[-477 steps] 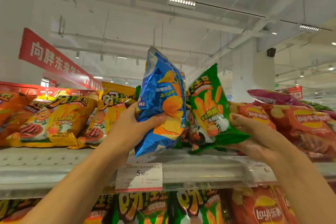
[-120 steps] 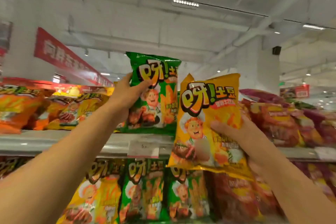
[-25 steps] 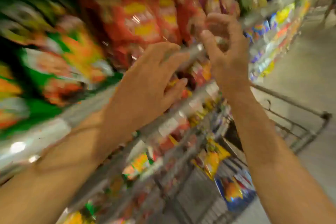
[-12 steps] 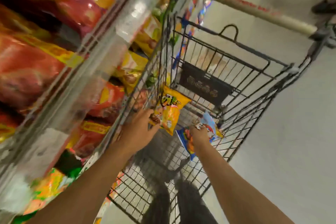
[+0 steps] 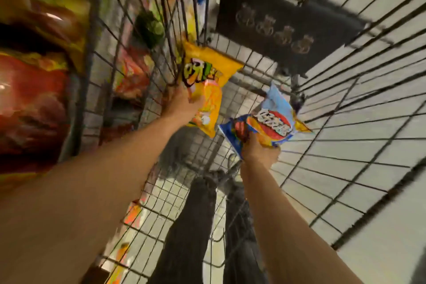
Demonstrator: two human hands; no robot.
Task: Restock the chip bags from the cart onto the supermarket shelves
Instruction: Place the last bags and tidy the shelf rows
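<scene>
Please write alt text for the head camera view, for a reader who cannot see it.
Seen from above, a person reaches into a wire shopping cart: the left hand grips a yellow chip bag and the right hand grips a blue chip bag. Blurred stocked shelves run along the left.

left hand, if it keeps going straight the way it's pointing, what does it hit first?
Probably the cart's wire side wall. The left hand, gripping the yellow chip bag, points up along it; depth is unclear in this blurred view.
</scene>
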